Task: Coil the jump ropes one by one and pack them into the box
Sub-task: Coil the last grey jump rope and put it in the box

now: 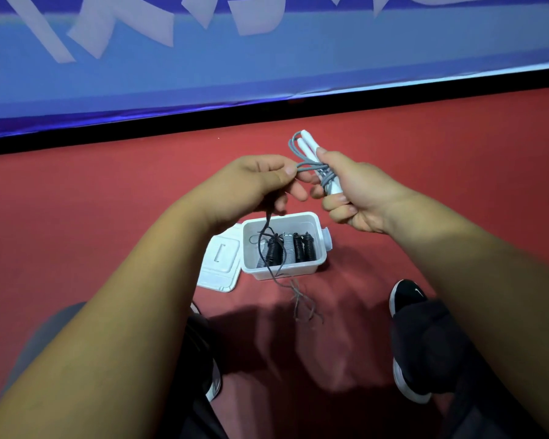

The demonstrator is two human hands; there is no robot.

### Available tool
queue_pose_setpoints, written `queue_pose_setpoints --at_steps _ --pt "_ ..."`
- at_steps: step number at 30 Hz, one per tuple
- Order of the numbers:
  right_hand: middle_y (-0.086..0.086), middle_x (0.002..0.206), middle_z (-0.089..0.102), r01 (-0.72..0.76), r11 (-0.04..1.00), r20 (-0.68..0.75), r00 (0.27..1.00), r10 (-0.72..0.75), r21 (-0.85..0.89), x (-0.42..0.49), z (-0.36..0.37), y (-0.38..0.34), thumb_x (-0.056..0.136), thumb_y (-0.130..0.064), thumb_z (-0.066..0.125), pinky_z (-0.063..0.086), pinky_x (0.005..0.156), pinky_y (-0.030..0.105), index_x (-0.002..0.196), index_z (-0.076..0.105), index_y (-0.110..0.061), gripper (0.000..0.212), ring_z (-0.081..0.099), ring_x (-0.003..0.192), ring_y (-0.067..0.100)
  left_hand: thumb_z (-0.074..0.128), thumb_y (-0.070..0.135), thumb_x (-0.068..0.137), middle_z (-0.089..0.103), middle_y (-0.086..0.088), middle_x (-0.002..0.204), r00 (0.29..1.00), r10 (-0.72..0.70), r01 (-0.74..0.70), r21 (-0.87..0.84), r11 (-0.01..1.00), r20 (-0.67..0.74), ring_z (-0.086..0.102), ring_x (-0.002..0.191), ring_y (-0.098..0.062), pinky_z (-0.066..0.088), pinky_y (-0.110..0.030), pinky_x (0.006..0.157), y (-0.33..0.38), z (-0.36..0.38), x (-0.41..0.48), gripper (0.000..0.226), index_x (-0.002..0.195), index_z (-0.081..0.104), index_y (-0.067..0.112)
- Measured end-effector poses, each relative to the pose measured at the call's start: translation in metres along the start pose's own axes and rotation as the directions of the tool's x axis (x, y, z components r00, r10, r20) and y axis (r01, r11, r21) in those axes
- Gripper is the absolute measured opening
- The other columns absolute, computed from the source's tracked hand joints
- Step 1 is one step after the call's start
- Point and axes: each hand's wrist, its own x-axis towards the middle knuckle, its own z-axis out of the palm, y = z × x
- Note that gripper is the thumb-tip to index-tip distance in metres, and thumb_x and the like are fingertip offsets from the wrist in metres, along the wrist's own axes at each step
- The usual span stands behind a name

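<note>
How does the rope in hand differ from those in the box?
The held rope is partly wound, loose cord hanging down; the boxed ropes are tightly coiled. The held rope is grey; most boxed ropes are black. The held rope is in the left hand and right hand; the boxed ropes lie in the box. One boxed coil is grey too.

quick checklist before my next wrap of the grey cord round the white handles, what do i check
1. Handles secure: the right hand grips the white handles. Ok.
2. Cord controlled: the left hand pinches the grey cord. Ok.
3. Loose end free: it hangs across the box and trails on the floor. Not ok.
4. Box open: the lid lies beside it. Ok.
5. Room inside: coiled ropes sit in a row. Cannot tell.
</note>
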Motion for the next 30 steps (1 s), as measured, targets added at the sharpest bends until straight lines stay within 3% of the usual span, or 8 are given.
queue_pose_setpoints --at_steps 3,8,12,15,20,24,27,30 --pt "0.002 0.077 0.057 0.028 0.999 0.019 0.999 -0.029 0.017 -0.002 0.0 -0.004 0.103 -0.049 0.059 0.015 0.034 0.018 0.125 0.063 -0.01 0.044 0.021 0.046 0.006 0.051 0.012 0.107 0.071 -0.009 0.091 1.0 0.013 -0.012 0.042 0.999 -0.025 0.044 0.065 -0.014 0.044 -0.03 0.069 0.0 -0.004 0.001 0.027 0.123 0.07 0.001" --pt "0.002 0.074 0.053 0.068 0.995 0.007 0.998 -0.069 0.07 -0.004 0.0 -0.005 0.105 -0.041 0.059 0.015 0.036 0.018 0.12 0.065 -0.013 0.032 0.02 0.049 0.008 0.053 0.009 0.106 0.075 -0.008 0.095 1.0 -0.022 0.021 0.205 0.979 0.004 0.046 0.073 -0.02 0.04 -0.035 0.075 -0.006 -0.01 0.001 0.027 0.122 0.074 0.015" --pt "-0.001 0.069 0.048 0.044 0.997 0.013 0.999 -0.045 0.068 -0.007 0.003 -0.005 0.105 -0.044 0.055 0.014 0.035 0.018 0.119 0.067 -0.017 0.033 0.018 0.045 0.006 0.061 0.012 0.105 0.08 -0.006 0.102 0.99 -0.125 0.107 0.258 0.96 0.057 0.059 0.074 -0.013 0.045 -0.035 0.078 -0.009 -0.012 -0.001 0.025 0.126 0.073 0.016" --pt "-0.001 0.068 0.048 0.034 0.998 0.033 0.999 -0.036 0.058 -0.011 0.008 -0.005 0.104 -0.045 0.056 0.014 0.034 0.018 0.118 0.066 -0.018 0.031 0.018 0.045 0.006 0.067 0.014 0.102 0.08 -0.005 0.098 0.978 -0.205 0.185 0.339 0.922 0.024 0.068 0.078 -0.012 0.052 -0.033 0.078 -0.013 -0.013 0.001 0.018 0.116 0.077 0.012" --pt "0.0 0.066 0.047 0.048 0.997 0.067 0.997 -0.044 -0.064 -0.015 0.019 -0.002 0.101 -0.032 0.066 0.014 0.037 0.017 0.114 0.058 -0.018 0.021 0.019 0.045 0.007 0.068 0.023 0.102 0.079 -0.008 0.087 0.884 -0.464 0.407 0.39 0.826 0.058 0.073 0.077 -0.017 0.055 -0.028 0.069 -0.02 -0.004 -0.001 0.017 0.1 0.075 0.007" --pt "0.0 0.067 0.047 0.009 0.99 0.146 0.989 0.012 -0.143 -0.023 0.023 -0.002 0.101 -0.025 0.068 0.011 0.038 0.015 0.104 0.059 -0.015 0.013 0.02 0.042 0.005 0.06 0.035 0.106 0.075 -0.01 0.082 0.817 -0.575 0.502 0.426 0.753 0.052 0.076 0.081 -0.025 0.06 -0.03 0.066 -0.025 0.002 -0.001 0.032 0.103 0.073 0.005" --pt "-0.001 0.068 0.048 -0.004 0.984 0.223 0.974 0.045 -0.179 -0.031 0.022 -0.004 0.101 -0.025 0.069 0.007 0.042 0.019 0.101 0.057 -0.015 0.015 0.019 0.044 0.005 0.056 0.039 0.108 0.072 -0.013 0.079 0.807 -0.59 0.526 0.425 0.737 0.024 0.076 0.079 -0.032 0.064 -0.034 0.065 -0.029 0.007 0.001 0.043 0.106 0.072 -0.001" --pt "0.0 0.07 0.047 -0.029 0.975 0.325 0.94 0.102 -0.22 -0.039 0.019 -0.008 0.102 -0.024 0.066 0.007 0.044 0.021 0.104 0.055 -0.013 0.016 0.017 0.046 0.005 0.055 0.04 0.108 0.069 -0.016 0.077 0.854 -0.52 0.498 0.335 0.8 -0.029 0.073 0.071 -0.031 0.063 -0.034 0.063 -0.03 0.008 0.003 0.045 0.099 0.07 -0.001"
